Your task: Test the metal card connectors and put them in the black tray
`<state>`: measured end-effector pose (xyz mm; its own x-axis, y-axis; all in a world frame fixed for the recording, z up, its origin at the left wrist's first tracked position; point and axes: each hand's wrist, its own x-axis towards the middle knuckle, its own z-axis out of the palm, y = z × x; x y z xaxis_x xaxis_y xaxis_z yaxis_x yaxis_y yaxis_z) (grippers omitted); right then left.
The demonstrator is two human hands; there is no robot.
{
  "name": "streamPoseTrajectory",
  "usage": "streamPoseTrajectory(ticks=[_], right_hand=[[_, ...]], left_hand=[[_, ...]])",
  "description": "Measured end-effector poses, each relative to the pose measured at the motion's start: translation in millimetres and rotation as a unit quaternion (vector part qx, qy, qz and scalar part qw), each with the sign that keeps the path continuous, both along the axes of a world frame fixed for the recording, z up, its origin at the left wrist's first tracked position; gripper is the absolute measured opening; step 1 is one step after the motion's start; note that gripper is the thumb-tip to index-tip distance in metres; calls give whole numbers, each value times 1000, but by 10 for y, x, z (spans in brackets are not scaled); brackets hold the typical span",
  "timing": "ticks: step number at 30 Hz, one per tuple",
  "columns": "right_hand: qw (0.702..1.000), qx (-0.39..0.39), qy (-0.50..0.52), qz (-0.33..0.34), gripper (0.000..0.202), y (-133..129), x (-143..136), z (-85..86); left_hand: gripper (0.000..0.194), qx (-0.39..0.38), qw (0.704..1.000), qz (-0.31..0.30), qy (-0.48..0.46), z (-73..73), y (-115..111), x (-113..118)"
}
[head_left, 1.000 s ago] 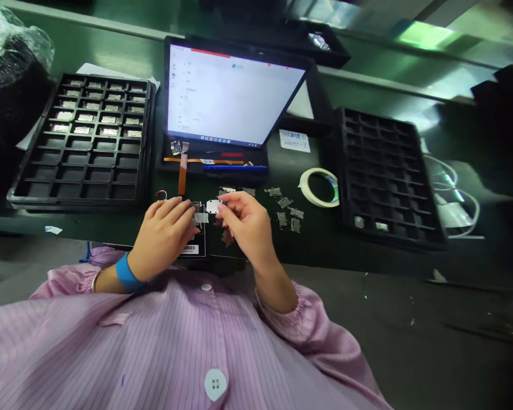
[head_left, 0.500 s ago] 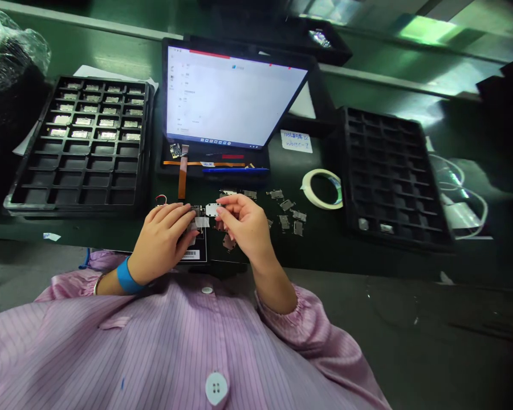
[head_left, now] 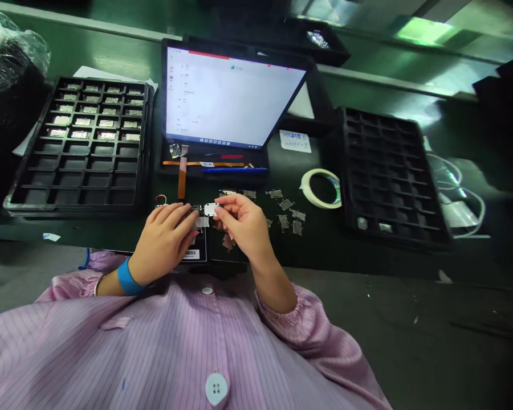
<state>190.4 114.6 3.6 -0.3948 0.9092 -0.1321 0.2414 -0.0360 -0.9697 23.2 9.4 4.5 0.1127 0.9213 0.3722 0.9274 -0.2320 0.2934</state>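
Barely shifted, the pale plate [head_left: 210, 210] (right hand [head_left: 248, 228] pinching it) points left lengthwise.

The white card [head_left: 294, 142] bears blue handwriting, its lower line seemingly starting "W01", while the barcode label [head_left: 191, 254] and laptop screen [head_left: 235, 97] are illegible.

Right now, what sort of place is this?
Likely an electronics assembly or test bench: black plastic compartment tray at left holding small silvery parts, thin grey metal plates lying loose, flat orange-brown ribbon cable.
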Motion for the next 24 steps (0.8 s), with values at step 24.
streamPoseTrajectory(ticks=[24], right_hand=[[999,28,22,21,21,-11,29,62]], left_hand=[[35,-69,996,-4,51,264,506,249]])
